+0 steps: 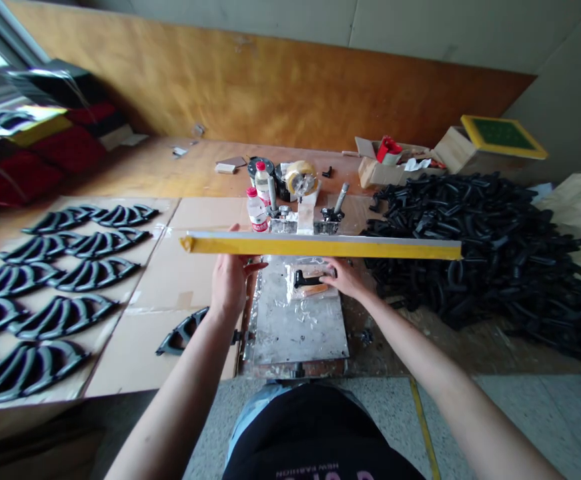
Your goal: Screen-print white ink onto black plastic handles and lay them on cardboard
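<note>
Worktop [157,160] of brown wood bears heaped black plastic parts [480,233] at right, seemingly within reach. A long yellow bar [320,249] obscures what the left hand [230,283] grips. Upper right, an open cardboard box [371,175] contains a red object [387,148]. Centrally, the right hand [349,278] grasps a small black plastic piece [305,280], perhaps steadying it.

Before us a piece [309,280] on a plate [297,327], at left parts [90,275] on cardboard [157,287], at right a heap [485,233], behind the plate bottles [257,215]
</note>
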`<state>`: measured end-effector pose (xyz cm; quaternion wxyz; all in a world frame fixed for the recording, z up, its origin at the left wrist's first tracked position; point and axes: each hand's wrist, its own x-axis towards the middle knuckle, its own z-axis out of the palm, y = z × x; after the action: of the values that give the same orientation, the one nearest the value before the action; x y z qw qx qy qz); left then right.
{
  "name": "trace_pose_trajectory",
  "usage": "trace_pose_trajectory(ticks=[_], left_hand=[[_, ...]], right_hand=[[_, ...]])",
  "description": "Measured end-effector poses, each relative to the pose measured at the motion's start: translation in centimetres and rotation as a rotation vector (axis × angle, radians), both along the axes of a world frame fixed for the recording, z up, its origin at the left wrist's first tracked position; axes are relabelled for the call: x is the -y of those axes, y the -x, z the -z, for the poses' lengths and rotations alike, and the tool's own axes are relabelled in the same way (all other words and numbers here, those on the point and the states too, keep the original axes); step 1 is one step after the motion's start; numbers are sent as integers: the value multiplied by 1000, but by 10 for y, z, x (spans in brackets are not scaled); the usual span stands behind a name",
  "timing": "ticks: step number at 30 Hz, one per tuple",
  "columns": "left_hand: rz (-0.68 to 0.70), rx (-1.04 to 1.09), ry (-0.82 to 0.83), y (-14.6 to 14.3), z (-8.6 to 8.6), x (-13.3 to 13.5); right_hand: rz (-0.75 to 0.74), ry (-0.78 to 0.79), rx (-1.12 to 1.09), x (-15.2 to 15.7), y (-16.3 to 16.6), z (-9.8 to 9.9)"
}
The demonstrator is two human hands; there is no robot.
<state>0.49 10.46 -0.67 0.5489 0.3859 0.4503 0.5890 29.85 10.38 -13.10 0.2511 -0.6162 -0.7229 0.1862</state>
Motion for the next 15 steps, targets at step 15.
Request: trace_pose_trajectory(ticks=[15], left_hand=[[-177,-114,769,87,149,120]], right_hand=[[-133,-36,282,76,21,-3]])
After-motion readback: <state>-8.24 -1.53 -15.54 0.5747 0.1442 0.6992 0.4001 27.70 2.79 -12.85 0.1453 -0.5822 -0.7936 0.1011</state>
